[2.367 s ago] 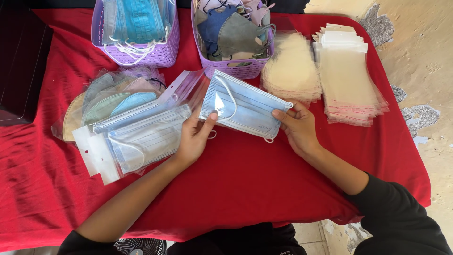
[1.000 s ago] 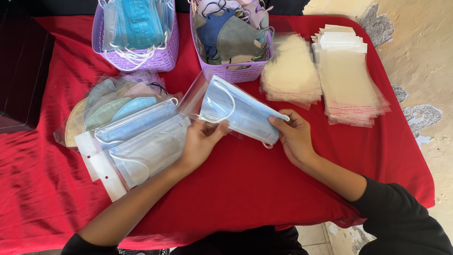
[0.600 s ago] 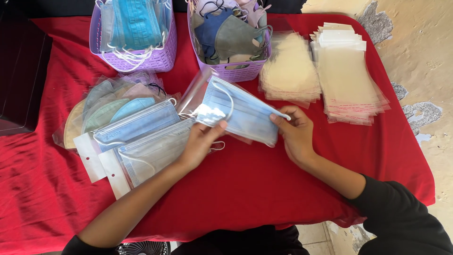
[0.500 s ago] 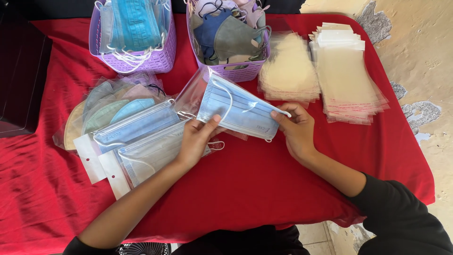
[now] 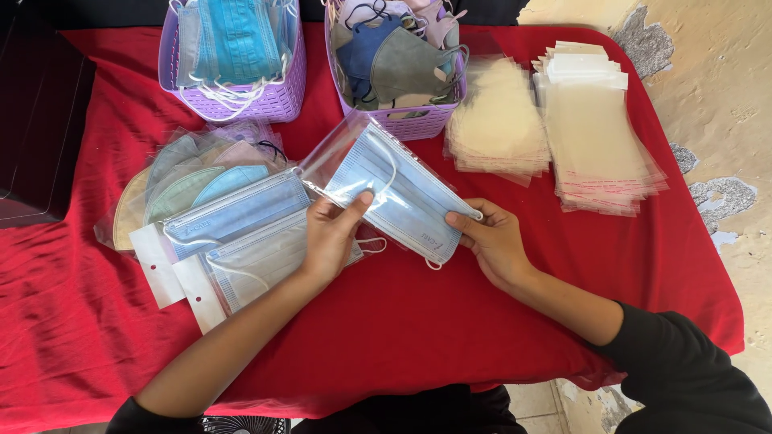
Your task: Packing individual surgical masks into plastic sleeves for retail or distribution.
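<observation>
My left hand (image 5: 331, 235) pinches the lower edge of a clear plastic sleeve (image 5: 336, 154) near its mouth. My right hand (image 5: 490, 241) holds the right end of a light blue pleated face mask (image 5: 406, 197), which lies partly inside that sleeve. The mask's white ear loops show at both ends. Both hands hover just above the red tablecloth (image 5: 418, 321), in the middle of the table.
Packed masks in sleeves (image 5: 233, 233) lie left of my hands, beside a pile of bagged cup-shaped masks (image 5: 173, 181). Two purple baskets stand at the back: blue masks (image 5: 233, 48) and mixed coloured masks (image 5: 398, 60). Stacks of empty sleeves (image 5: 498, 120), (image 5: 595, 137) lie right.
The mask has slid further into the clear sleeve, toward the upper left. My left hand has shifted its pinch along the sleeve's edge; my right hand stays at the mask's right end.
</observation>
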